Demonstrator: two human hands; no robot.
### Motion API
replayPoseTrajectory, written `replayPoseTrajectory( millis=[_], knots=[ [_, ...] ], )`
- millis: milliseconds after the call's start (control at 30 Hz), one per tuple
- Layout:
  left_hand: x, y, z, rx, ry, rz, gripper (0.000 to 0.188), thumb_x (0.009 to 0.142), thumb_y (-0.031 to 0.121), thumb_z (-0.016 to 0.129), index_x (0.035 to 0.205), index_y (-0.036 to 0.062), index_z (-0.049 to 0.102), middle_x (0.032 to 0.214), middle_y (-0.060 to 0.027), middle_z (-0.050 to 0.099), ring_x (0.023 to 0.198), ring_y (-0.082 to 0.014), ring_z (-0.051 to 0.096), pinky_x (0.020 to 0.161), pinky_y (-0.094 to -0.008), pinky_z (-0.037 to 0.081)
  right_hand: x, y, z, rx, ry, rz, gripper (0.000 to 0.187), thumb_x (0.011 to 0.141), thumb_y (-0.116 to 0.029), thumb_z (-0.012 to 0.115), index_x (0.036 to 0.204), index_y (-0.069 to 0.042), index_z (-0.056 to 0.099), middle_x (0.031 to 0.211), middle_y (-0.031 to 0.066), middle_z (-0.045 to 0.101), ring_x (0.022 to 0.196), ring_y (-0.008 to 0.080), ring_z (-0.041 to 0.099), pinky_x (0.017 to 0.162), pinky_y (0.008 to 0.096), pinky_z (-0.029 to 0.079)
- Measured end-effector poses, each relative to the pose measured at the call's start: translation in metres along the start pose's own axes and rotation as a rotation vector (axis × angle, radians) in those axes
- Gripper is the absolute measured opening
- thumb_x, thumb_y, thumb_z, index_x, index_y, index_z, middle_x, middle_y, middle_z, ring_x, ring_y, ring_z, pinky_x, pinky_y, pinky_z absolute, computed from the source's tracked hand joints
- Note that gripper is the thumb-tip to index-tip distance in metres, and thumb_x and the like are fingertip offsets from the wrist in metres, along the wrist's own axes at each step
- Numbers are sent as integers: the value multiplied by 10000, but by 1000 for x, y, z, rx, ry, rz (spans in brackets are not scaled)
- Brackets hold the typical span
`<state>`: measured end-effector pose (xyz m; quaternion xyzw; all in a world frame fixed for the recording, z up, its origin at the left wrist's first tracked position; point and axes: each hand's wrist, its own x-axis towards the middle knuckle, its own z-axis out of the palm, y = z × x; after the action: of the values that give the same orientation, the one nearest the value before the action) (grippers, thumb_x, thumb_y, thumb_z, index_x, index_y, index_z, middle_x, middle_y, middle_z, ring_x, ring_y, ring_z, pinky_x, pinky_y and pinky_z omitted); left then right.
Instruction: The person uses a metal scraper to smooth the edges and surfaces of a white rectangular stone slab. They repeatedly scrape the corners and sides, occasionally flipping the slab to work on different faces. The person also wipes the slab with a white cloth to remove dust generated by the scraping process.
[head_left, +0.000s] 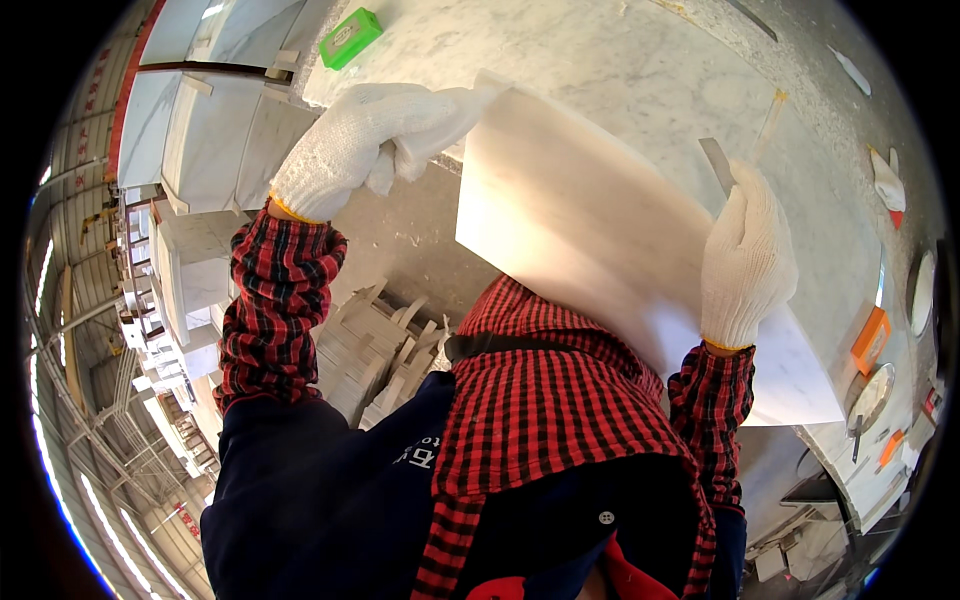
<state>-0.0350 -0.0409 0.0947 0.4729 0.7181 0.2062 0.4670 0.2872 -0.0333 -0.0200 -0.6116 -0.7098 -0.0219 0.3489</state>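
So the white slab point(590, 190) juts past the bench's point(640, 60) near edge, long axis running far-left to near-right, left hand's point(365, 130) fingers pinching its far-left corner, right hand's point(750, 255) gripping a thin grey blade point(715, 165).

Pale slab point(590, 200), narrow grey blade point(715, 165)

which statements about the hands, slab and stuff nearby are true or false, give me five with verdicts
1. The left hand is at a corner of the slab. True.
2. The left hand holds the strip. False: the right hand holds the strip.
3. Both hands wear white gloves. True.
4. The green block lies on the slab. False: the green block lies on the table.
5. The forearm sleeves are checked. True.
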Motion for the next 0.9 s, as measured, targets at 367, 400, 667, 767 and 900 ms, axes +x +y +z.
replayPoseTrajectory(
  millis=[367,400,667,767,900],
  knots=[
    [0,3,-4,-3,-7,-21,353,939,402,571,832,79,664,605,31,497,525,-67,428,459,-236,292,1,0,0,-3,11,-18,204,897,-71,608,1047,-150,721,904,65,724,805,245,699,667,330,536],
    [-1,0,-2,1,23,24,334,933,404,582,825,94,646,603,43,477,505,-56,393,444,-231,256,1,0,0,-3,10,-16,204,898,-70,607,1046,-150,721,903,65,724,804,245,699,668,329,536],
    [0,1,-4,-35,12,-23,323,924,406,592,784,115,604,598,58,454,487,-43,355,430,-227,221,1,0,0,8,12,-14,203,897,-63,605,1039,-147,723,907,66,726,810,242,702,674,329,539],
    [-1,3,-3,-28,16,-42,322,925,402,589,777,116,599,597,57,453,488,-43,353,430,-227,221,1,0,0,10,14,-11,203,894,-61,608,1039,-145,723,911,68,727,812,243,702,676,329,539],
    [2,-2,-7,-2,-1,-38,378,929,423,577,807,72,646,608,11,515,503,-77,422,447,-244,284,1,0,0,15,24,-22,206,890,-58,613,1041,-144,724,908,68,725,806,244,700,673,329,538]
  ],
)
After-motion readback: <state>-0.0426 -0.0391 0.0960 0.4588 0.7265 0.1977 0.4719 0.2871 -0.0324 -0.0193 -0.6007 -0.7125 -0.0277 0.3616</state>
